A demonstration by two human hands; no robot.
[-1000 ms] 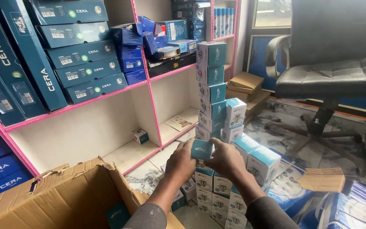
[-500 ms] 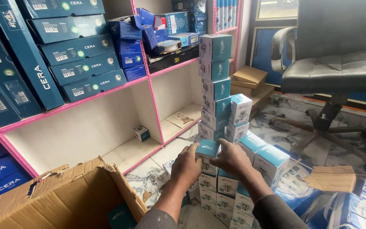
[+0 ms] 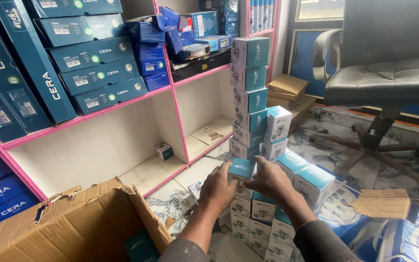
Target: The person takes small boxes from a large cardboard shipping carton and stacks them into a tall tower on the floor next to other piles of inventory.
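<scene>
A small teal-topped box [image 3: 241, 171] sits atop a low stack, clasped between the left hand [image 3: 217, 188] and right hand [image 3: 267, 178]. Just beyond rises a tall column of boxes [image 3: 249, 97]; an open cardboard carton [image 3: 69, 223] lies near left, an office chair [image 3: 389, 73] far right.

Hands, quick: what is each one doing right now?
Left hand: closed on the small teal-topped box, on its left side.
Right hand: closed on the same box, on its right side.

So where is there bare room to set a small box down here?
Free: lower shelf bay around one small box, and floor between the box stack and chair. Crowded: upper shelves, and the stacked boxes around both hands.
</scene>
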